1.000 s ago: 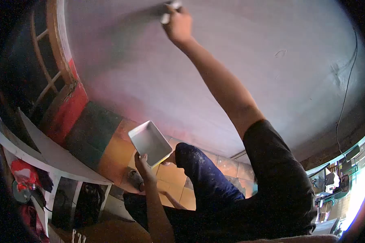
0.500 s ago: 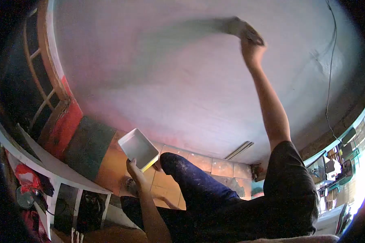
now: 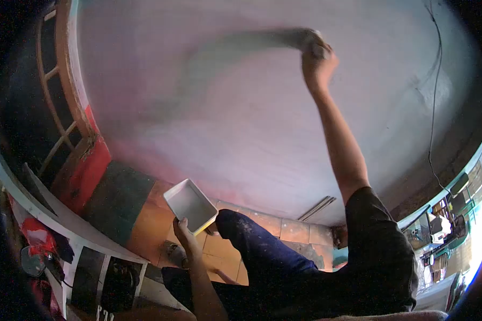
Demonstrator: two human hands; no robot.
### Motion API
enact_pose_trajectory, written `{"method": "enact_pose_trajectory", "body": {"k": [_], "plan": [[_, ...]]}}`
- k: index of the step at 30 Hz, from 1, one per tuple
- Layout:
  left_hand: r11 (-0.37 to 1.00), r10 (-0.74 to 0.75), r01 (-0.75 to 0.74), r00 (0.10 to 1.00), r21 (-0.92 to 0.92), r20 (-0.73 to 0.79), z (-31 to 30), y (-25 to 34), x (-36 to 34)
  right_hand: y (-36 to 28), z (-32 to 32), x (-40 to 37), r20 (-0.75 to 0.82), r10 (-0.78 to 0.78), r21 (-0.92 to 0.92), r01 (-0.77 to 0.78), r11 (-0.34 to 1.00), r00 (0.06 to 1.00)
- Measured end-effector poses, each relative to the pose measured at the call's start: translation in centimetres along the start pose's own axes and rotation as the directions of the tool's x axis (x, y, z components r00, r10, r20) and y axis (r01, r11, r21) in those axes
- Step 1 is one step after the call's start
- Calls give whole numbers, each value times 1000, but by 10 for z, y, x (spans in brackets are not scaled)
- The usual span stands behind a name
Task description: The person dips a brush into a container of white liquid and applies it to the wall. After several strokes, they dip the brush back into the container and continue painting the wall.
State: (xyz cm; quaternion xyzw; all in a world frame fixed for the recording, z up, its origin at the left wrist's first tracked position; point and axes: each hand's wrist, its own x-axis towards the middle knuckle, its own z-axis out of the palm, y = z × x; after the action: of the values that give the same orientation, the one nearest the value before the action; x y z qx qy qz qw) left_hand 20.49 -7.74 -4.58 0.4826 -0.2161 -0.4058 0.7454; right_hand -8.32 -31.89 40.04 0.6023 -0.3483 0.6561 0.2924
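Item, right hand (image 3: pixel 318 69), at one o'clock: fingers wrapped around a small pale tool (image 3: pixel 317 50); whether it meets the wall (image 3: pixel 235 112) we cannot tell. Against half a second ago, we find this hand shifted back toward ten o'clock, nearer the wooden frame (image 3: pixel 69 80) there; a second ago it stood nearer that frame than now.

Item, left hand (image 3: pixel 186 235), between seven and eight: thumb over the near side, clamped on a white tray (image 3: pixel 206 223), tilted, its grip unchanged. Any contents we cannot make out.

Outward, we list: dark trousers (image 3: pixel 260 243), marked with pale specks, toward six; orange floor tiles (image 3: pixel 219 249), behind the tray; two narrow strips (image 3: pixel 317 208), at four; a dark cable (image 3: pixel 435 104), at two; a pale shelf unit (image 3: pixel 80 232), at eight.
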Motion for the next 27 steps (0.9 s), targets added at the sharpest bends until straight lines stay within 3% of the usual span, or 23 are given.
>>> {"method": "enact_pose_trajectory", "body": {"k": [3, 5, 7, 8, 10, 12, 15, 17, 18, 19, 20, 21, 22, 23, 25, 27], "plan": [[994, -3, 8, 999, 112, -38, -3, 1, -6, -51, 76, -15, 33, -59, 39, 58, 998, 998], [994, -82, 87, 993, 62, -84, 2, 10, -6, -75, 127, -25, 109, -61, 103, 50, 993, 992], [996, -44, 43, 999, 75, 4, 3, 20, -7, -91, 183, -38, 84, -189, 146, 175, 974, 978], [996, -53, 53, 999, 77, -4, 4, 22, -7, -103, 210, -43, 184, -194, 119, 174, 978, 964], [995, -55, 56, 998, 86, -16, 5, 27, -5, -122, 234, -43, 278, -197, 97, 177, 979, 940], [996, -30, 33, 999, 83, -45, 3, 21, -2, -132, 238, -32, 328, -299, 275, 212, 938, 896], [997, -38, 44, 996, 70, -86, -1, 8, 2, -104, 199, -10, 355, -225, 228, 149, 962, 907], [997, -52, 58, 994, 53, -98, 4, 12, 3, -65, 141, 4, 243, -263, 301, 185, 935, 934], [999, -40, 43, 995, 33, -89, 7, 17, 2, -47, 104, 14, 241, -347, 204, 302, 931, 907], [999, -34, 36, 996, 16, -82, 8, 20, -2, -28, 63, 17, 351, -59, 45, 47, 998, 934], [998, -62, 62, 996, -2, -70, 7, 15, 0, 16, 38, 18, 246, -213, 160, 177, 971, 946], [998, -58, 58, 996, -7, -62, 6, 12, 2, 18, -7, 17, 198, -4, 141, -24, 990, 980], [998, -68, 67, 996, -15, -55, 5, 10, 3, 39, -41, 16, 150, -26, -34, 31, 999, 988], [997, -80, 79, 995, -23, -54, 3, 8, 0, 46, -73, 17, 153, 52, -144, -30, 989, 987], [996, -78, 75, 995, -48, -62, 5, 10, -5, 71, -121, 9, 50, -62, -223, 71, 972, 997], [995, -77, 71, 994, -72, -74, 7, 15, -7, 61, -149, 5, 70, -24, -439, 53, 897, 997]]}}
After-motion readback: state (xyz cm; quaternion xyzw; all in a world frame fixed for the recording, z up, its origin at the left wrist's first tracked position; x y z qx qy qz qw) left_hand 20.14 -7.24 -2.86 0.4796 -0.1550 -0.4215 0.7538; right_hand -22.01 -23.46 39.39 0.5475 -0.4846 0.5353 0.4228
